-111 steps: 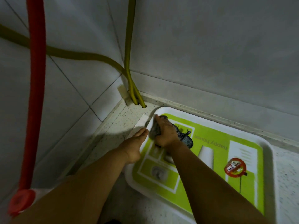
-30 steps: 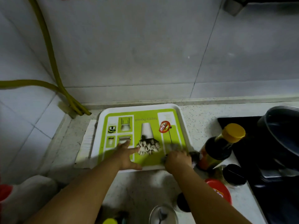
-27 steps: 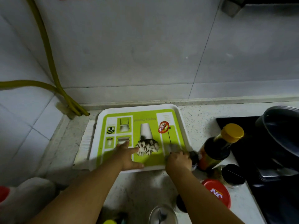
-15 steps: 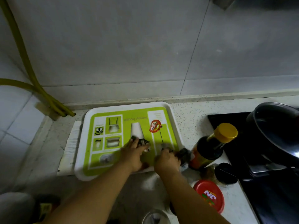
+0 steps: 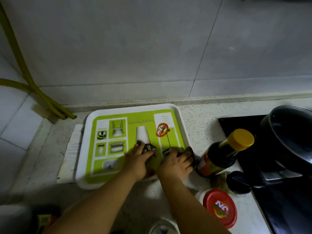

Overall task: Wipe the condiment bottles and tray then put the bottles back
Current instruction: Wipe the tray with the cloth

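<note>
— Green and white plastic tray (image 5: 87, 149) at centre frame, flat on a speckled counter (image 5: 199, 125), far edge near the grey wall. Printed pictures across its green face.

— And the hands?

— Both low on the tray's near right corner. Left hand (image 5: 137, 163) palm down, fingers curled over a dark patterned cloth (image 5: 148, 147) on the tray. Right hand (image 5: 177, 163) just to the right of it, at the tray's right rim, fingers bent round a dark bundle (image 5: 190, 152); hard to tell whether more cloth or something else.

— Bottles?

— Off the tray, right of it. Dark sauce bottle (image 5: 219, 159) with a yellow cap (image 5: 241, 139), leaning right, just beside the right hand. Below it a small jar with a black lid (image 5: 238, 182), then a container with a red lid (image 5: 221, 208) at lower right. Touching one another or not: cannot tell.

— Anything else?

— Black hob (image 5: 287, 208) along the right edge, with a dark pan (image 5: 290, 132) on top. Yellow hoses (image 5: 42, 98) down the wall at upper left, ending by the tray's far left corner. White paper (image 5: 72, 146) tucked under the tray's left side. Blurred metal rim (image 5: 162, 227) at the bottom edge.
</note>
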### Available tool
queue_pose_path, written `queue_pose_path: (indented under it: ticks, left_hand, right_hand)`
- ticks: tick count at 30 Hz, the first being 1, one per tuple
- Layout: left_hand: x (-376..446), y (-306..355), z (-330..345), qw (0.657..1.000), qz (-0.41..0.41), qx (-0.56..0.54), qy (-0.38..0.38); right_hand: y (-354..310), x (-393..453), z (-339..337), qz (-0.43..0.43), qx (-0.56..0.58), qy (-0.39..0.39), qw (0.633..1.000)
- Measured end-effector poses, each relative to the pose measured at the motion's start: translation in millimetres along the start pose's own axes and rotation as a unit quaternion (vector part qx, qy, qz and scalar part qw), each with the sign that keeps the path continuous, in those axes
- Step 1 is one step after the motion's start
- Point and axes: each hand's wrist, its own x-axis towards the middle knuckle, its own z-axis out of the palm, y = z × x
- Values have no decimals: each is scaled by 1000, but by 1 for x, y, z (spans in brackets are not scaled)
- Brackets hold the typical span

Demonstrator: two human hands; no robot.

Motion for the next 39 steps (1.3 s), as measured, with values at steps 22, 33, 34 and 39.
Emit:
queue_pose_path:
  ticks: [22, 33, 34, 39]
  left_hand:
    - [12, 3, -21, 994, -45, 71, -64]
    - [47, -3, -44, 998, -42, 41, 25]
    - [53, -7, -47, 998, -50, 38, 24]
    - [69, -24, -63, 994, -87, 69, -11]
  right_hand:
    - [-16, 71, -15, -101, 263, -39, 959]
    - [-32, 105, -25, -158, 141, -125, 969]
    - [-33, 105, -25, -161, 115, -125, 972]
    - [-40, 95, -15, -111, 54, -76, 989]
